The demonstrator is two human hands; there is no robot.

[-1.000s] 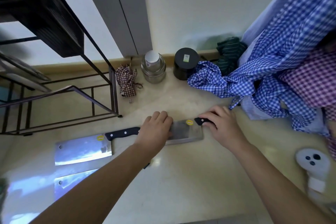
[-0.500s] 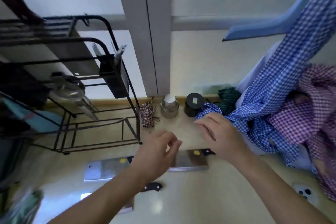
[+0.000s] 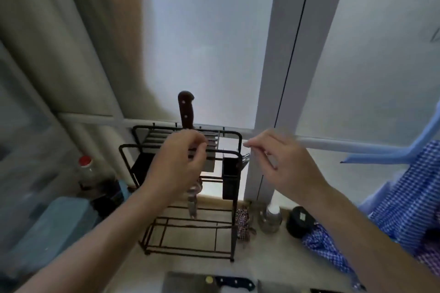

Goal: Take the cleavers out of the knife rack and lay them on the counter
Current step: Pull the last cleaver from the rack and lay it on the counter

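Black wire knife rack on glossy counter. Left hand loosely curled, empty, w/ brown riveted handle standing in slots above. Right hand empty, fingers pinched. Steel cleavers flat at btm edge.

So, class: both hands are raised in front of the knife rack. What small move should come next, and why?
Probably the left hand rises to grip the brown handle still standing in the rack; both hands look empty, and cleavers already lie on the counter.
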